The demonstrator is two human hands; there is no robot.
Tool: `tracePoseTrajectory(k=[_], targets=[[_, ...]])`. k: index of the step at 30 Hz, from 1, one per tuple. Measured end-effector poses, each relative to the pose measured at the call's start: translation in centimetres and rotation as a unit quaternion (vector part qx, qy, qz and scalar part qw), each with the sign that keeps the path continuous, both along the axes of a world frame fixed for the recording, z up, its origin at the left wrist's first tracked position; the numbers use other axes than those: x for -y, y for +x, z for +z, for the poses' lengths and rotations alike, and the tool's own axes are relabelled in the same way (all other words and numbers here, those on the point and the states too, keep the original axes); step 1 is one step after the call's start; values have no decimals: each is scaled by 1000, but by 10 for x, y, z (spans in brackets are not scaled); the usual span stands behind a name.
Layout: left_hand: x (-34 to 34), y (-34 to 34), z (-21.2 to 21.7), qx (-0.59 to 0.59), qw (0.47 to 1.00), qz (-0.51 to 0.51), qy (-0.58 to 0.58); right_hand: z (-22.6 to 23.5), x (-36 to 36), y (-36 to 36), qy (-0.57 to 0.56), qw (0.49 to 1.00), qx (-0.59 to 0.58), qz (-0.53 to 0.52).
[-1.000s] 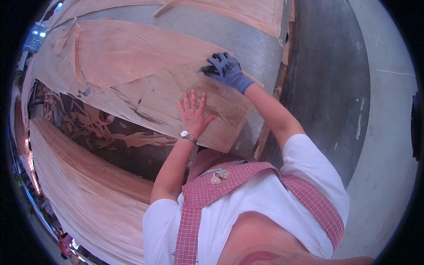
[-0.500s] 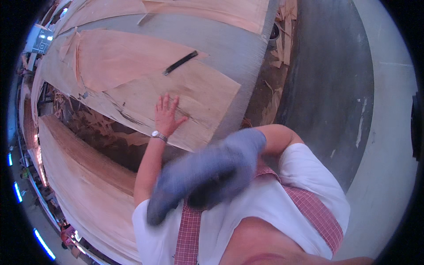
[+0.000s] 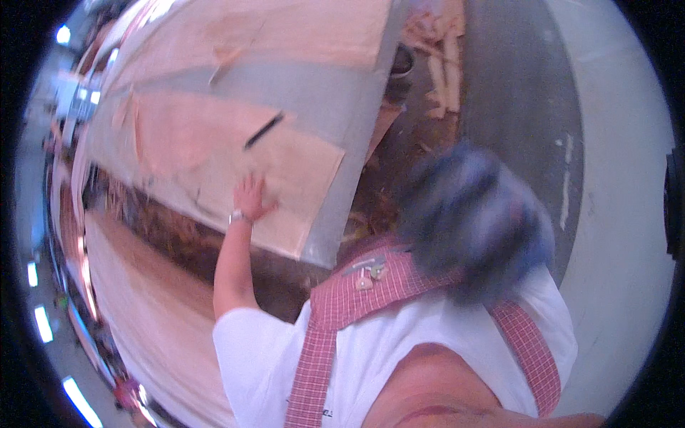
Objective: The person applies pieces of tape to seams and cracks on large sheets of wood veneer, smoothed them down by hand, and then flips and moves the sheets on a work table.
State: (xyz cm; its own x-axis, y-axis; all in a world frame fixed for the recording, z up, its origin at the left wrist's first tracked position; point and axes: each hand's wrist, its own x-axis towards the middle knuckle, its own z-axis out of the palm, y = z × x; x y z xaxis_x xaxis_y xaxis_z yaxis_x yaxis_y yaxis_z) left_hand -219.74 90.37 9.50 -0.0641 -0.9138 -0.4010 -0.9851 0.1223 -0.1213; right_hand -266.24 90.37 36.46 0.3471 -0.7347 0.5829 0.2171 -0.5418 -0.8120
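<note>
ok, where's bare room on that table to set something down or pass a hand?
Free: the grey table strip between the far veneer sheet and the near sheet, beyond the dark tool. Crowded: the near sheet under the left hand; scraps right of the table. Gloved right hand is blurred.

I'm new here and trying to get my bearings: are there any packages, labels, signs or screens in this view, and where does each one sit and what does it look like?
No clear package, label, sign or screen shows.
Small tag-like piece: pinned on the red checked apron strap at the chest; pale, blurred.
Blurred bluish-grey shape: far upper left edge; too blurred to tell what it is.
</note>
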Motion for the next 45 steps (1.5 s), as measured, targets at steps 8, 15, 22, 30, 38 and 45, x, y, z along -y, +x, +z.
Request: tracePoseTrajectory(k=[8, 15, 22, 30, 38, 45], targets=[[-1, 45, -17, -167, 974, 149, 21, 60, 100, -164, -249, 735, -176, -606], [121, -105, 50, -274, 942, -3, -192, 210, 245, -377, -232, 623, -21, -747], [240, -315, 269, -448, 816, -226, -288, 157, 246, -300, -123, 901, 209, -359], [218, -620, 577, -707, 614, -341, -76, 20, 157, -232, 52, 988, 71, -124], [160, -655, 519, -732, 540, -409, 72, -6, 117, -329, -44, 918, 212, -331], [131, -600, 413, -716, 610, -332, 68, 44, 74, -259, -7, 868, 84, -490]])
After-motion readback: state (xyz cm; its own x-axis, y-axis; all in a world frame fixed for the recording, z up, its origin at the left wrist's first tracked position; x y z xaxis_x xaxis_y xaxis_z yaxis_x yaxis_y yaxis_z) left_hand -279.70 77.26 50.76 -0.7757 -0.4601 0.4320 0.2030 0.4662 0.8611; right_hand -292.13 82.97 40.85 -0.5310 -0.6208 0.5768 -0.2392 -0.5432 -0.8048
